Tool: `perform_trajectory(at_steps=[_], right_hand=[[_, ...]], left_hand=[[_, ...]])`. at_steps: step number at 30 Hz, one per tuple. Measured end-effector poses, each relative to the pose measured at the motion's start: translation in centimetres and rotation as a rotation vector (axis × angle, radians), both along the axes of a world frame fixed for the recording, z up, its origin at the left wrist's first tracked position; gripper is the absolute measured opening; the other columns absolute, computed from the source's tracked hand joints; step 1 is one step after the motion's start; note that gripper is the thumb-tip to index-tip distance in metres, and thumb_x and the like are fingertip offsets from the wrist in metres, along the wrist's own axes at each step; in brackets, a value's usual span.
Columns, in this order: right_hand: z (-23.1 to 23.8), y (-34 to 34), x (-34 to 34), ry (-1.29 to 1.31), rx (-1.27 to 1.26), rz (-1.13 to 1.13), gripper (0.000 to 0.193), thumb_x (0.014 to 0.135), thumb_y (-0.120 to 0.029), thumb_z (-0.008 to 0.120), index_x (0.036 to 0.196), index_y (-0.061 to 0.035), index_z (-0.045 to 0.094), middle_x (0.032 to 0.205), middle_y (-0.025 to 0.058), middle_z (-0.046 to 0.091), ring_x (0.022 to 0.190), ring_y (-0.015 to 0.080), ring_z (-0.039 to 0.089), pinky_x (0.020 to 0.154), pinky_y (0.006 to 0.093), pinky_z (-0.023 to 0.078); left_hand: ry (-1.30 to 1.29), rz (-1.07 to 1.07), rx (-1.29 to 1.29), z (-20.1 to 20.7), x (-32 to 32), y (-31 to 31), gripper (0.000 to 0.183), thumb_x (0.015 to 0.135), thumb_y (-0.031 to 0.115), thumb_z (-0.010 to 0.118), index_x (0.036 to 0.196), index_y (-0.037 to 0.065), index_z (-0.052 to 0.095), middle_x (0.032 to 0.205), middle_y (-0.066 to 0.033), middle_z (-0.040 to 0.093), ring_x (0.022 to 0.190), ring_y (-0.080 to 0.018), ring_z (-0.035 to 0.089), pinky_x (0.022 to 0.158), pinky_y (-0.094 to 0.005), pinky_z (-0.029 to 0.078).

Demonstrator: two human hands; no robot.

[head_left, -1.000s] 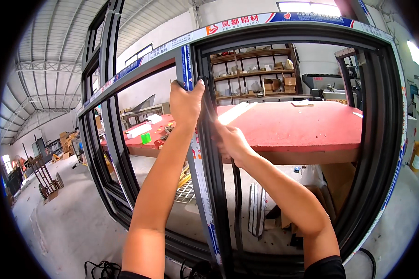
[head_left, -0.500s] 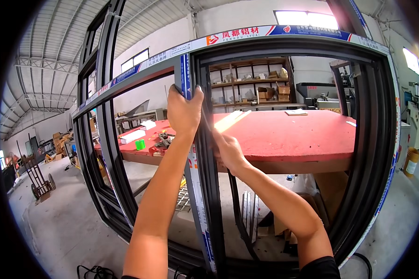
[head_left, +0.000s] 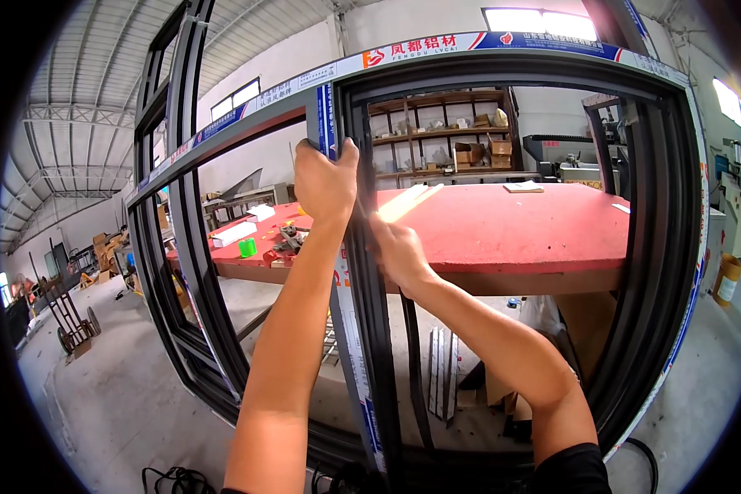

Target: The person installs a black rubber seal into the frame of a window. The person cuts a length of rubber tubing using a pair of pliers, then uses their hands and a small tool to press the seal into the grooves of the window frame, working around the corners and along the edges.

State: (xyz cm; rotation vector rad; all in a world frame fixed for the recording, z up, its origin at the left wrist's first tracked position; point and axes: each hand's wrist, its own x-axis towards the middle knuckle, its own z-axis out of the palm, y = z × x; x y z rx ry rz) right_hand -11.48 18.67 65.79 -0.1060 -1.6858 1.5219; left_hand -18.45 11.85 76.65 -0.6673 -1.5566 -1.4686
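Observation:
A large dark metal window frame (head_left: 690,206) stands upright before me, with printed protective film along its faces. High on its middle upright (head_left: 347,321), my left hand (head_left: 327,179) is wrapped around the bar, thumb on the right side. Lower on the same bar's right side, my right hand (head_left: 401,253) is closed against the inner channel. Its fingertips are blurred and partly hidden. From below this hand hangs a flexible black rubber strip (head_left: 416,370), which appears to run up into the grip.
Behind the frame is a red-topped workbench (head_left: 535,230) with a green roll (head_left: 247,247) and a notepad (head_left: 524,188). Shelves (head_left: 436,133) with boxes stand by the far wall. A hand truck (head_left: 67,317) is at left. Black cable (head_left: 177,480) lies on the floor.
Both hands have shifted slightly up in the picture, the right one still at the upright's channel. The black strip hangs straighter. The view has tilted a little, raising the bench in the picture.

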Motion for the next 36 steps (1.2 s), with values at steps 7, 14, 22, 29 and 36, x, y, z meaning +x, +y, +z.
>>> perform_trajectory(at_steps=[7, 14, 22, 29, 36], right_hand=[[-0.1, 0.1, -1.4, -0.041, 0.2, -0.259, 0.062, 0.101, -0.05, 0.044, 0.068, 0.0016, 0.059, 0.061, 0.0153, 0.058, 0.059, 0.0282, 0.057, 0.06, 0.0405, 0.045], [-0.2, 0.1, -2.1, -0.046, 0.337, -0.414, 0.062, 0.103, -0.046, 0.038, 0.073, 0.004, 0.06, 0.072, 0.0256, 0.061, 0.07, 0.0442, 0.057, 0.068, 0.0489, 0.045], [5.2, 1.3, -3.9, -0.063, 0.448, -0.662, 0.064, 0.103, -0.045, 0.035, 0.083, 0.0074, 0.065, 0.085, 0.0306, 0.065, 0.085, 0.0484, 0.062, 0.078, 0.0522, 0.048], [8.5, 3.2, -4.7, 0.016, 0.45, -0.685, 0.063, 0.101, -0.048, 0.038, 0.082, 0.0045, 0.068, 0.083, 0.0278, 0.066, 0.082, 0.0444, 0.064, 0.078, 0.0499, 0.05], [8.7, 0.1, -1.0, -0.043, 0.072, -0.076, 0.054, 0.1, -0.051, 0.044, 0.076, -0.0032, 0.052, 0.061, 0.007, 0.053, 0.045, 0.0203, 0.051, 0.042, 0.035, 0.047]], left_hand=[[0.066, 0.031, -0.015, -0.4, -0.6, 0.1, 0.048, 0.079, 0.039, 0.073, 0.096, -0.002, 0.056, 0.089, -0.0199, 0.068, 0.079, -0.0395, 0.068, 0.074, -0.0459, 0.054], [0.08, -0.027, 0.02, -0.5, -0.5, 0.2, 0.046, 0.077, 0.039, 0.074, 0.092, -0.001, 0.055, 0.084, -0.0171, 0.066, 0.077, -0.038, 0.067, 0.07, -0.0466, 0.053], [0.135, 0.018, 0.01, -1.2, -1.2, 0.4, 0.059, 0.077, 0.042, 0.075, 0.107, -0.003, 0.05, 0.097, -0.0188, 0.062, 0.088, -0.0366, 0.064, 0.075, -0.0444, 0.052], [0.164, 0.019, 0.053, -0.6, -1.3, 0.6, 0.058, 0.078, 0.044, 0.074, 0.105, -0.002, 0.051, 0.09, -0.0188, 0.061, 0.084, -0.0382, 0.064, 0.072, -0.0451, 0.052], [-0.004, 0.002, 0.03, 3.2, -0.8, 0.8, 0.057, 0.077, 0.048, 0.073, 0.097, -0.002, 0.056, 0.095, -0.022, 0.064, 0.091, -0.0403, 0.065, 0.078, -0.0479, 0.052]])
